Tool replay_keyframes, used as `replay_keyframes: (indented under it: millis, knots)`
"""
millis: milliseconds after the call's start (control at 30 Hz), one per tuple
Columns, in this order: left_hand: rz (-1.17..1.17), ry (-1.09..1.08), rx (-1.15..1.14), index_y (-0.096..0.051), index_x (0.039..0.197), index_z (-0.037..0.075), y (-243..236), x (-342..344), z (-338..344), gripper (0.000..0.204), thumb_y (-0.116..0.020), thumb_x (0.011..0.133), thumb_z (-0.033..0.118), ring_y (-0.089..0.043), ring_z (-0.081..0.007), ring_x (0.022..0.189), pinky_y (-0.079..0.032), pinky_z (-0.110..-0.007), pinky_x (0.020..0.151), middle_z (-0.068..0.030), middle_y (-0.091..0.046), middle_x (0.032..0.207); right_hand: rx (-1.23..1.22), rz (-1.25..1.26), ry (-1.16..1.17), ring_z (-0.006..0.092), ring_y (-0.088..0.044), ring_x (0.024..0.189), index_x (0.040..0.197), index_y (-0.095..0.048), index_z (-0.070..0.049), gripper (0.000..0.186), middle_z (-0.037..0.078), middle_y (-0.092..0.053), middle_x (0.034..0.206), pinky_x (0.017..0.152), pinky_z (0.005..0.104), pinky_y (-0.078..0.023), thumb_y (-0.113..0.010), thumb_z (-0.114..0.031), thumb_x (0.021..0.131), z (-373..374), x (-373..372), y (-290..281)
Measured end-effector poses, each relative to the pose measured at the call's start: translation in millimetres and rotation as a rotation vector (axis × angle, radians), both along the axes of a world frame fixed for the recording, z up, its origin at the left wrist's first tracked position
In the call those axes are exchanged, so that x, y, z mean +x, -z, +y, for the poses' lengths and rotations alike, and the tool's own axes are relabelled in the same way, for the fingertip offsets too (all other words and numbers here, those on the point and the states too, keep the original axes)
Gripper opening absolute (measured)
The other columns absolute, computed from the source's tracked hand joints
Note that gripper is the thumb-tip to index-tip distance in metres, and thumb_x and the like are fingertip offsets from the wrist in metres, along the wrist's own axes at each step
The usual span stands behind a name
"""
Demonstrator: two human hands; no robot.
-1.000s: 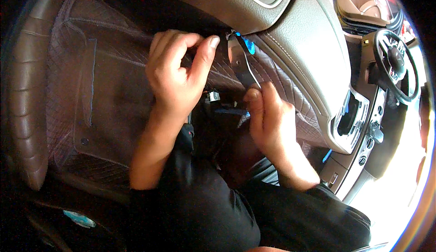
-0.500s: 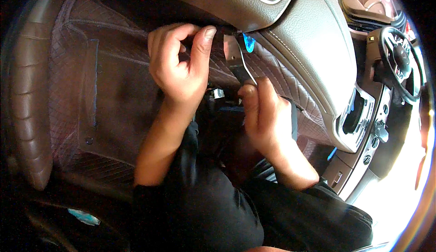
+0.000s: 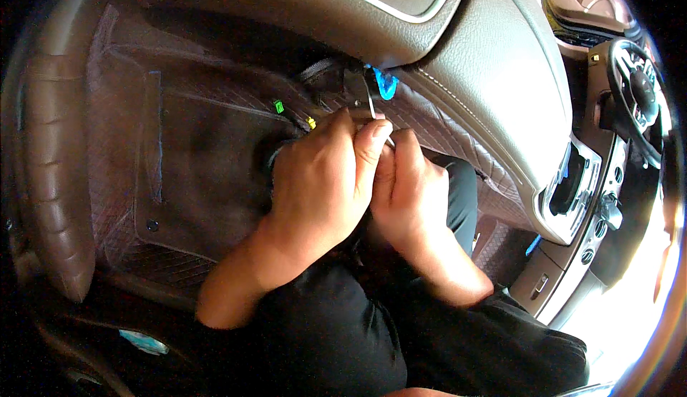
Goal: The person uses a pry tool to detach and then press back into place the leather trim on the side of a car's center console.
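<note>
A flat, bent metal strip (image 3: pixel 371 98) with a small hole runs up from my hands toward the underside of the brown padded panel. My right hand (image 3: pixel 413 193) is closed round its lower end. Next to it, my left hand (image 3: pixel 315 189) is closed too, its thumb pressed on the strip just above the right fingers. The left fingertips are hidden behind the hand. A strip of bright blue material (image 3: pixel 386 84) hangs beside the metal's upper end. Just beyond my left hand sit a green connector (image 3: pixel 279 106) and a yellow connector (image 3: pixel 311 122).
A brown quilted floor mat (image 3: pixel 207 139) spreads to the left, bordered by a ribbed brown trim piece (image 3: pixel 56 168). Overhead hangs the brown padded panel (image 3: pixel 300 10), with a leather console side (image 3: pixel 501 89) to the right. Farther right are a steering wheel (image 3: pixel 637 96) and dashboard.
My left hand has come down and right from beside the panel and now grips the strip with my right hand. The strip has turned more edge-on. Green and yellow connectors have come into sight.
</note>
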State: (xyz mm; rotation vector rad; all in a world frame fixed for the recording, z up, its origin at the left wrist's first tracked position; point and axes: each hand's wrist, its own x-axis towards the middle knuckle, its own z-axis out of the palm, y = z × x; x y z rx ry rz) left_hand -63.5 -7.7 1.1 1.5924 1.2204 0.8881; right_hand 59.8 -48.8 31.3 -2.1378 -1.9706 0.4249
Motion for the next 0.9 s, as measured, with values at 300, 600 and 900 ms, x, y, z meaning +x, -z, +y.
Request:
replay_keyframes:
  millis: [300,600,900]
  knots:
    - [-0.045,-0.034,-0.083,-0.061,0.090,-0.001,-5.7,3.2,5.0,0.034,-0.051,0.103,0.028,-0.064,-0.0450,0.067,-0.050,-0.049,0.059,-0.0250,-0.065,0.074,0.005,-0.077,0.014,0.0347,-0.066,0.054,0.101,-0.061,-0.009,0.025,0.013,-0.065,0.064,0.049,0.0458,-0.053,-0.059,-0.033,0.096,14.2,-3.7,-6.9]
    - [-0.123,-0.113,-0.009,-0.061,0.096,-0.001,13.5,12.2,9.6,0.034,-0.047,0.105,0.029,-0.065,-0.0454,0.079,-0.051,-0.048,0.067,-0.0257,-0.067,0.085,0.309,-0.112,-0.041,0.0329,-0.067,0.057,0.079,-0.056,-0.009,0.032,0.013,-0.066,0.066,0.050,0.0452,-0.053,-0.063,-0.037,0.093,28.2,4.8,38.3]
    - [-1.338,-0.030,-0.511,-0.051,0.099,0.006,34.6,41.7,-6.7,0.042,-0.038,0.107,0.045,-0.060,-0.0284,0.097,-0.048,-0.047,0.092,-0.0104,-0.057,0.091,0.287,0.108,-0.258,0.0403,-0.064,0.075,0.098,-0.064,-0.002,0.017,0.020,-0.064,0.081,0.067,0.0461,-0.052,-0.060,-0.019,0.096,-14.6,73.6,50.8]
